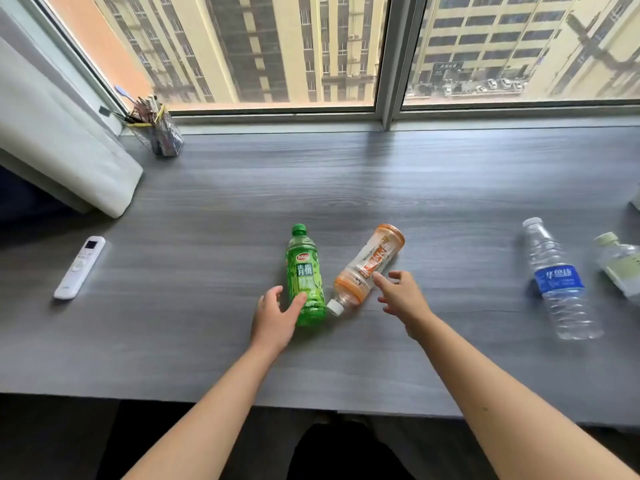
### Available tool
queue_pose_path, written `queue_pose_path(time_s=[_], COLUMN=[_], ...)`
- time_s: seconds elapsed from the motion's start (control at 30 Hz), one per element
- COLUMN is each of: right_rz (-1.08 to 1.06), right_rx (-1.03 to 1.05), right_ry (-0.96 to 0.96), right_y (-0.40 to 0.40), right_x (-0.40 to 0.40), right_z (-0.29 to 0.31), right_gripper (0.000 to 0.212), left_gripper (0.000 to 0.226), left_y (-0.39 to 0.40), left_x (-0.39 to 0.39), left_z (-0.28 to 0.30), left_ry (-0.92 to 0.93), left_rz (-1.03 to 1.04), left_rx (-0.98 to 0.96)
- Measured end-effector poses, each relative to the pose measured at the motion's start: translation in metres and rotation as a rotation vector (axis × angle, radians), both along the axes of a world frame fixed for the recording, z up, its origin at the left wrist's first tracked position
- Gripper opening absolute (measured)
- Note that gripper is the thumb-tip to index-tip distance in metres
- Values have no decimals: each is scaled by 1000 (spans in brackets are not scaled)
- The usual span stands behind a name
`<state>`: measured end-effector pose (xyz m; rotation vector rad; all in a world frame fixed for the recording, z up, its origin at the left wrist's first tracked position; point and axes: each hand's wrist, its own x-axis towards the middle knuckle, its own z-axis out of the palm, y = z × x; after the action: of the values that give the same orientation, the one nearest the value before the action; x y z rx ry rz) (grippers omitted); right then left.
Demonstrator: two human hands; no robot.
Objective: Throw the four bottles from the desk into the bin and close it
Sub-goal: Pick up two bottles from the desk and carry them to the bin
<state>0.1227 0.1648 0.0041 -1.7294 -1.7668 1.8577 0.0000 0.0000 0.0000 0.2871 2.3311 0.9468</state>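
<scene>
Both forearms are stretching out from the bottom edge toward the middle of the grey wood-grain desk (346, 188). I am seeing my left hand (275, 318) spread wide, fingers loose, its thumb resting against the lower part of the green bottle (304, 275) without closing around it. That bottle is lying on its side with its green cap pointing toward the window. My right hand (401, 299) is likewise unclenched, fingers splayed, with its fingertips reaching the side of the orange bottle (367, 268); I cannot tell whether they are pressing on it or only hovering over it. This orange bottle is lying tilted, its white cap toward me and nearly touching the base of the green one.

Well off to the right, a clear water bottle (557, 282) with a blue label is lying on the desk, and just beside it a fourth pale bottle (620, 265) is being cut off by the frame edge. On the far left a white remote control (80, 267) is lying flat, and a clear pen holder (162, 136) is standing in the corner by the window, next to a white curtain (59, 154).
</scene>
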Motion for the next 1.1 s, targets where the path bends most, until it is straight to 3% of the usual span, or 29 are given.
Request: queue_pose_path(time_s=[0.13, 0.33, 0.5, 0.7, 0.83, 0.93, 1.03, 1.1], right_rz=[-80, -108, -104, -189, -153, -106, -174, -194], right_rx=[79, 67, -21, -89, -238, -287, -334, -340], right_ry=[-153, -255, -201, 69, 224, 271, 376, 402], right_y=[13, 17, 18, 18, 10, -1, -19, -34], right_x=[-25, -43, -44, -32, -8, 22, 58, 77], right_z=[-14, -36, -42, -33, -21, -10, 1, 7], right_gripper=[83, 97, 85, 65, 52, 44, 23, 23], left_gripper=[79, 74, 56, 8, 7, 24, 34, 39], left_y=[29, 48, 48, 29, 2, -22, -45, -60], left_x=[-8, -7, -16, -18, -3, 15, 31, 39], left_z=[-13, -31, -34, -23, -8, -1, 0, 0], left_ry=[58, 54, -26, -372, -533, -601, -657, -683], left_rz=[32, 48, 120, 277, 231, 141, 65, 7], left_rx=[-86, -144, -94, 257, 353, 365, 363, 356])
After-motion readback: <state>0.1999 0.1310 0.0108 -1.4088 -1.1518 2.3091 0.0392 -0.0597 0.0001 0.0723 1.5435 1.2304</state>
